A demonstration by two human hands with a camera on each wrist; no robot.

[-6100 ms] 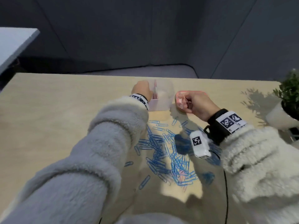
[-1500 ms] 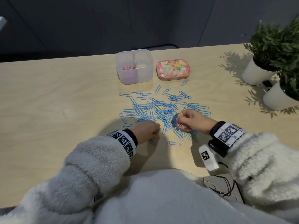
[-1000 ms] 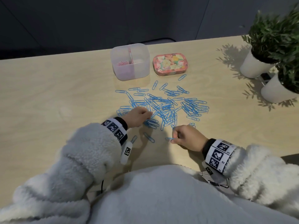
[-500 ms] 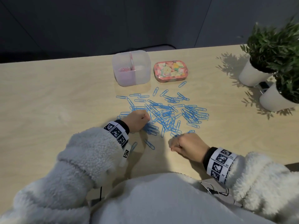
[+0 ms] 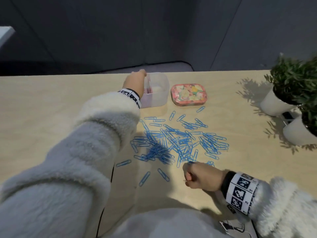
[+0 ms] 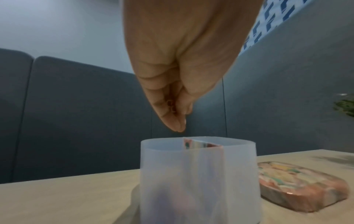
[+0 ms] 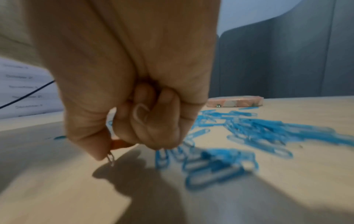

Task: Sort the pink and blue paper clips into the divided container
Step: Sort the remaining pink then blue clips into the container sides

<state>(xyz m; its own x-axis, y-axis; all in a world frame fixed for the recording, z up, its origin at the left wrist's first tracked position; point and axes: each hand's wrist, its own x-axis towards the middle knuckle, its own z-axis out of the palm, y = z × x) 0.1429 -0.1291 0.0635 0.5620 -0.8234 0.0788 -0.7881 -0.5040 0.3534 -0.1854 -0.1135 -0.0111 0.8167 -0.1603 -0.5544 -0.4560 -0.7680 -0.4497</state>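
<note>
The translucent divided container (image 5: 159, 93) stands at the table's far side, with pink clips in its left compartment (image 5: 148, 91). My left hand (image 5: 141, 73) hovers over that left compartment. In the left wrist view its fingertips (image 6: 178, 121) are pinched together just above the container's rim (image 6: 162, 140), with a small pinkish clip (image 6: 170, 104) between them. Blue paper clips (image 5: 180, 140) lie spread over the middle of the table. My right hand (image 5: 187, 176) is curled in a fist at the pile's near edge. It pinches a pink paper clip (image 7: 118, 143) whose wire tip (image 7: 111, 158) pokes out below.
A flowered tin (image 5: 188, 94) lies right of the container. Two white potted plants (image 5: 281, 100) (image 5: 301, 133) stand at the right edge. A few stray blue clips (image 5: 145, 178) lie near the front, left of my right hand.
My left hand has gone from the blue pile up to the container's left compartment. The right hand has stayed at the pile's near edge, curled round its clip.
</note>
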